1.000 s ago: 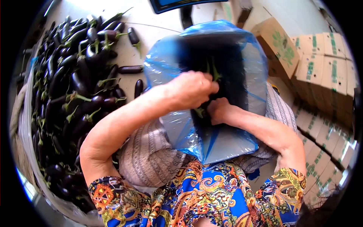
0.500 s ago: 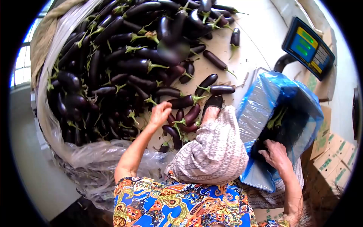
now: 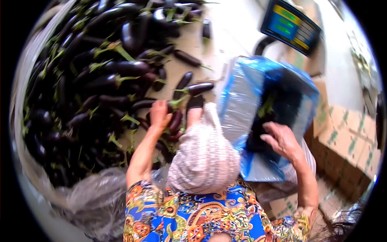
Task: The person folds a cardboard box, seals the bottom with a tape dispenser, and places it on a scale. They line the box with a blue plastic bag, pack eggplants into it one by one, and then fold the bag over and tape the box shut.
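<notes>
Dark purple eggplants (image 3: 125, 67) with green stems lie in a large heap on the left. At its near right edge, my left hand (image 3: 160, 115) rests over an eggplant beside my foot, its fingers pointing forward and partly hidden against the dark fruit. A crate lined with blue plastic (image 3: 238, 109) stands on the right and holds eggplants with green stems (image 3: 267, 105). Over the crate's near part is my right hand (image 3: 283, 141), fingers spread and loosely curved, with nothing seen in them.
A scale display (image 3: 291, 26) with lit green digits stands behind the crate. Cardboard boxes (image 3: 346, 129) are stacked at the right. Clear plastic sheeting (image 3: 96, 191) borders the heap. My bent knee in patterned cloth (image 3: 205, 157) is between heap and crate.
The view has swung to the right, so most things sit further left. My left hand has moved forward onto an eggplant. My right hand has lifted a little from the crate's inside.
</notes>
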A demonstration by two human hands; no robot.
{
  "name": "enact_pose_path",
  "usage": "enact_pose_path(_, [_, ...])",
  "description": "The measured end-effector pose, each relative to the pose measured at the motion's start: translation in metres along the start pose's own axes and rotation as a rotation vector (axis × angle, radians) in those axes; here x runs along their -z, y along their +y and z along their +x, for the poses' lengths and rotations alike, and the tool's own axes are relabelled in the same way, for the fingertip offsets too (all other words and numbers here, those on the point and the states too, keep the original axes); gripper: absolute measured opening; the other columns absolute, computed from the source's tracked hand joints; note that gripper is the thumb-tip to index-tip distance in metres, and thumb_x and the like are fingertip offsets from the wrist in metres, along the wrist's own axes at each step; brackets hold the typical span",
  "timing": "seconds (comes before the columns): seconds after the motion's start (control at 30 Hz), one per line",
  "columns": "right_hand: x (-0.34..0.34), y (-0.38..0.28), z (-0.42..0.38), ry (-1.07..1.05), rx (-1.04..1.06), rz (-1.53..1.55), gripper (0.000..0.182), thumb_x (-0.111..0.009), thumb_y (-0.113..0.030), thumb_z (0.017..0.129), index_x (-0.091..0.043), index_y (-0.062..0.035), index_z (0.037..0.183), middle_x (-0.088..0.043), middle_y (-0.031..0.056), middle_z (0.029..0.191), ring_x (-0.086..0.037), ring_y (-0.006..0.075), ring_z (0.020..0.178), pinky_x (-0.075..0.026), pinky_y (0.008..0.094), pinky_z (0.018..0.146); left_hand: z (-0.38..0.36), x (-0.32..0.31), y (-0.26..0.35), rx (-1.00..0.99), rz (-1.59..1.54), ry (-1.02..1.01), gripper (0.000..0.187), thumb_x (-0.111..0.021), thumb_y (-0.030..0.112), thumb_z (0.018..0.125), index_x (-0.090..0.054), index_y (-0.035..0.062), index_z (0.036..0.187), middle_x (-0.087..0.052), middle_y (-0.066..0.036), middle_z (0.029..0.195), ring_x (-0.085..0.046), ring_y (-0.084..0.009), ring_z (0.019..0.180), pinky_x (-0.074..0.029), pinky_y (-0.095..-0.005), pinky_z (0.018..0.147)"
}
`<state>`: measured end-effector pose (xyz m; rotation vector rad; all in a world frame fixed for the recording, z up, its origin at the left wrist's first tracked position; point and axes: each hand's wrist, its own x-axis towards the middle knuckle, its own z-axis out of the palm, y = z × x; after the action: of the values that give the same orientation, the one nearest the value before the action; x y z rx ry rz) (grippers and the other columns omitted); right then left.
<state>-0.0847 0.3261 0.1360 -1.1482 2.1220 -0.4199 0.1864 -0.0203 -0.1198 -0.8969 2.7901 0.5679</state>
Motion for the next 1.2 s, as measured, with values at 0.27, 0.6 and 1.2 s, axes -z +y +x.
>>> enact_pose_path(0.27, [0.054,-0.023,0.002,0.327,-0.115,0.507,0.032,-0.071,-0.015,0.087,-0.063,0.0007,0.115,-0.071,0.0121,0.096,-0.069,0.0187,0.083,-0.055,0.0302,0.078,0.024,0.197,0.106,-0.018,-1.165,0.019,0.055,-0.070,0.008,0.079,-0.054,0.0000,0.131,-0.065,-0.008,0.114,-0.064,-0.0170,0.102,-0.049,-0.0299,0.093])
enact_pose_path(0.6, [0.082,-0.031,-0.016,0.246,-0.153,1.219,0.057,-0.048,-0.047,0.102,-0.049,-0.0021,0.137,-0.063,0.0111,0.121,-0.067,0.0164,0.100,-0.058,0.0269,0.080,0.052,0.264,0.303,-1.114,-0.948,-0.051,0.075,-0.081,0.000,0.061,-0.054,0.0020,0.131,-0.060,-0.012,0.120,-0.060,-0.0264,0.113,-0.051,-0.0373,0.096])
enact_pose_path(1.2, [-0.089,0.026,0.087,0.780,-0.329,0.101,0.073,-0.060,-0.037,0.092,-0.030,0.0005,0.147,-0.049,0.0348,0.116,-0.050,0.0509,0.105,-0.042,0.0531,0.093,0.041,0.113,0.129,-0.102,-1.095,-0.190,0.025,-0.062,0.004,0.092,-0.063,-0.0013,0.116,-0.067,-0.004,0.095,-0.062,-0.0106,0.082,-0.052,-0.0241,0.074])
